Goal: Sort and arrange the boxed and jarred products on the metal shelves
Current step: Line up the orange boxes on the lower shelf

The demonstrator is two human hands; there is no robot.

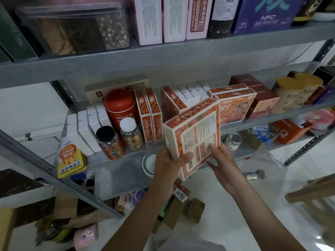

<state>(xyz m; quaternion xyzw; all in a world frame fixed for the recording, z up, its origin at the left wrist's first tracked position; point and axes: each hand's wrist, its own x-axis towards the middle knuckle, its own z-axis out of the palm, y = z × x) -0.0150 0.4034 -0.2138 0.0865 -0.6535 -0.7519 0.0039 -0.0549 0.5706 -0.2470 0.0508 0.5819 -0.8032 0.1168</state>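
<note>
Evidently the middle shelf (pixel 253 125) was partly sorted: matching orange boxes (pixel 150 115) stood mid-shelf and jars (pixel 110 142) near its front left edge. The held box (pixel 195 140) hung tilted before the front edge, not yet shelved. The left hand (pixel 168 160) kept its grip clamped on it, and the right hand (pixel 223 163) touched it, grip apart.

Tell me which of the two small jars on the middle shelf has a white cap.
The gold jar, the right one of the pair, in front of the red canister. Its neighbour, the orange jar, has a black cap.
</note>
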